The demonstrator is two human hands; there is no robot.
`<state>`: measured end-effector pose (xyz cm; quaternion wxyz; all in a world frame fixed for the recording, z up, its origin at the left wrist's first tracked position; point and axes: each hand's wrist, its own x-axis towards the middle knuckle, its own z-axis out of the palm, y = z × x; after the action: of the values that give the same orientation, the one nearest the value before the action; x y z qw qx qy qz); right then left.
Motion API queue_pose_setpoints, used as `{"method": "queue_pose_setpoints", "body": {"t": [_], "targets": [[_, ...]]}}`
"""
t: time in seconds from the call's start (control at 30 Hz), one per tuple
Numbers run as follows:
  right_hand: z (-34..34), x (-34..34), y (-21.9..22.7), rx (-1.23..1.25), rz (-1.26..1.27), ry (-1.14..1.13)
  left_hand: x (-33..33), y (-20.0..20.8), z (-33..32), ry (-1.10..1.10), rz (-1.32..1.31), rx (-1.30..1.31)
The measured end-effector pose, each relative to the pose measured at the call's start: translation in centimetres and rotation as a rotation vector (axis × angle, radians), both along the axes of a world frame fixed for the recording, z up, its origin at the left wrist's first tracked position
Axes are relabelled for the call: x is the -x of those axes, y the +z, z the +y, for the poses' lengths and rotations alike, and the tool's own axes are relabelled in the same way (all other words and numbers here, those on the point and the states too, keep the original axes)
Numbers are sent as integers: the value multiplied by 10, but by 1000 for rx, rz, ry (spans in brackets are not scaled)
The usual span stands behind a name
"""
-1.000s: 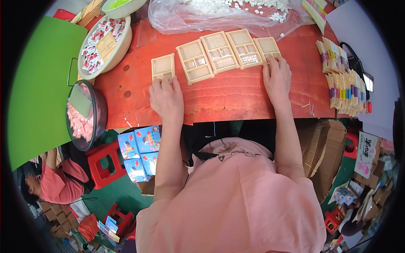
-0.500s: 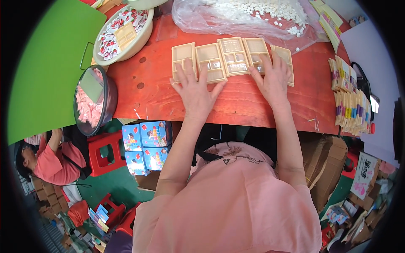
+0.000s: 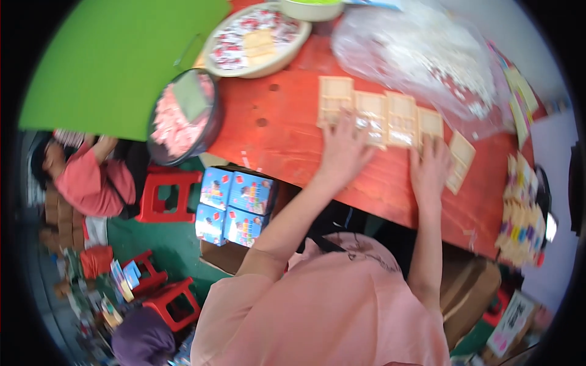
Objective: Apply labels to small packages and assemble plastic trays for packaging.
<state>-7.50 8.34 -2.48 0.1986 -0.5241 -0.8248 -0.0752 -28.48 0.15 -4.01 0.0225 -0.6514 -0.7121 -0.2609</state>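
Several beige compartment trays stand in a row on the red table (image 3: 287, 143). My left hand (image 3: 345, 146) has its fingers spread at the near ends of the leftmost tray (image 3: 336, 91) and the second tray (image 3: 370, 108). The middle tray (image 3: 400, 119) lies between my two hands. My right hand (image 3: 431, 168) is open, its fingertips over the near end of the fourth tray (image 3: 430, 119). Beside that hand, the rightmost tray (image 3: 461, 160) lies slanted and apart from the others. Motion blur hides what the compartments hold.
A cream basin (image 3: 244, 72) of small red-and-white packets and a dark basin (image 3: 213, 125) of pink packets stand at left. Behind the trays lies a clear plastic bag (image 3: 360, 46) of white pieces. Bundled packets (image 3: 519, 235) line the right edge; blue boxes (image 3: 235, 204) stand below the table.
The whole view has shifted and tilted, so the table appears farther right. The rightmost tray is now more slanted and farther from the row. Both hands stay open at the trays.
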Motion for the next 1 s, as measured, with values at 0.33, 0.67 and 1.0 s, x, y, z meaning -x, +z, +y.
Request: {"method": "queue_pose_setpoints", "body": {"t": [0.33, 0.67, 1.0], "targets": [[-26, -34, 10, 46, 184, 133, 174, 67, 20, 318, 117, -649], [-42, -25, 12, 109, 265, 127, 267, 104, 93, 806, -105, 391], [-58, -23, -1, 116, 279, 220, 275, 93, 77, 638, -682, -207]]}}
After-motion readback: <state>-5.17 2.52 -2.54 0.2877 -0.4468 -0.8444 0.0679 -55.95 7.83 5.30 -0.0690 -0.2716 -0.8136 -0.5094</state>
